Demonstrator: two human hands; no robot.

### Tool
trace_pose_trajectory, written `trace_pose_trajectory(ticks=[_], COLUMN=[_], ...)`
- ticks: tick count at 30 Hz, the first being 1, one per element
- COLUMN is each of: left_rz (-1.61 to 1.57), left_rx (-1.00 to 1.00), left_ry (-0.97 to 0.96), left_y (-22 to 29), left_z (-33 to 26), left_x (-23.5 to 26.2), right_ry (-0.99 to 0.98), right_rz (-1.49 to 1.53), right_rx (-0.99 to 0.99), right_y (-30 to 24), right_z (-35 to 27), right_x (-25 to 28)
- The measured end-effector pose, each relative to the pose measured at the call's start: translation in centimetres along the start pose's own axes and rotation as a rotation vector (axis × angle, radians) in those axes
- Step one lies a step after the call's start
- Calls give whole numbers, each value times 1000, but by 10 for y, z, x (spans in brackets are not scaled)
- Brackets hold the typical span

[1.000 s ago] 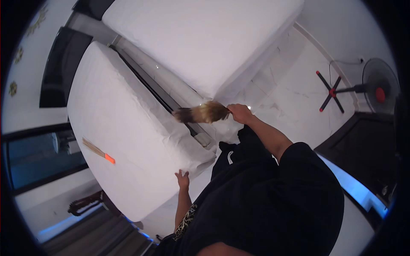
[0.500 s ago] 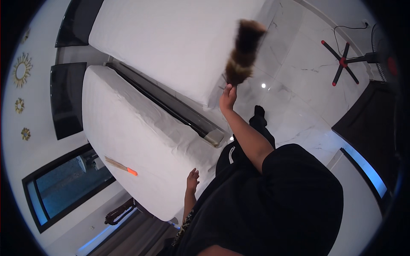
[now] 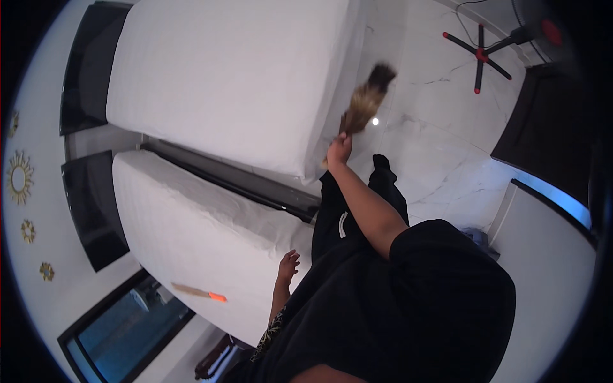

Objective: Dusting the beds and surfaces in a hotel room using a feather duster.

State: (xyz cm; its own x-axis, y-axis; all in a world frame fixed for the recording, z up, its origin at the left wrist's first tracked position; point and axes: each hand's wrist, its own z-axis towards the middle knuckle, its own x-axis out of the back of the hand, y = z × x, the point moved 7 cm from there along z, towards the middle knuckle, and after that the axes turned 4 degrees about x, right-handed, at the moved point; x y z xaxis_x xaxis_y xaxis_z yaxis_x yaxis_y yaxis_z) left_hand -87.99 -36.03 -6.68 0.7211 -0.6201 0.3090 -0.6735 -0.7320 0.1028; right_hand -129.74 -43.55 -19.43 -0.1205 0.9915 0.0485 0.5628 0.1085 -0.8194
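My right hand [image 3: 339, 152] is closed around the handle of a brown feather duster [image 3: 366, 104], held out over the floor beside the corner of the far bed [image 3: 236, 76]. The duster's dark tip points away from me, and its feathers are slightly blurred. My left hand [image 3: 288, 267] is empty with its fingers apart, hanging by the side of the near bed [image 3: 191, 236]. On that bed's white sheet lies a brush-like tool [image 3: 201, 292] with tan bristles and an orange end.
A narrow gap with a dark bed rail [image 3: 223, 179] runs between the two beds. Black headboards [image 3: 96, 210] stand against the wall. A fan's red-and-black base [image 3: 482, 56] rests on the marble floor [image 3: 434, 115], near a dark brown piece of furniture [image 3: 549, 127].
The duster has swung down and nearer to me, its tip tilting to the right. My view has shifted, so beds and brush-like tool sit lower. My left hand stays empty.
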Motion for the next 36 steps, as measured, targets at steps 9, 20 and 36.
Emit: trace_pose_trajectory(ticks=[9,20,36], left_rz=[291,764,1514], left_rx=[-331,-1629,-1198], left_ry=[-118,40,61], left_y=[142,333,321], left_z=[82,-41,3], left_x=[74,2,-94], right_ry=[-143,265,143], right_rz=[-694,5,-270], right_rx=[195,323,169], right_y=[-8,-29,-25], right_z=[-78,-31,-30], right_x=[-14,22,51])
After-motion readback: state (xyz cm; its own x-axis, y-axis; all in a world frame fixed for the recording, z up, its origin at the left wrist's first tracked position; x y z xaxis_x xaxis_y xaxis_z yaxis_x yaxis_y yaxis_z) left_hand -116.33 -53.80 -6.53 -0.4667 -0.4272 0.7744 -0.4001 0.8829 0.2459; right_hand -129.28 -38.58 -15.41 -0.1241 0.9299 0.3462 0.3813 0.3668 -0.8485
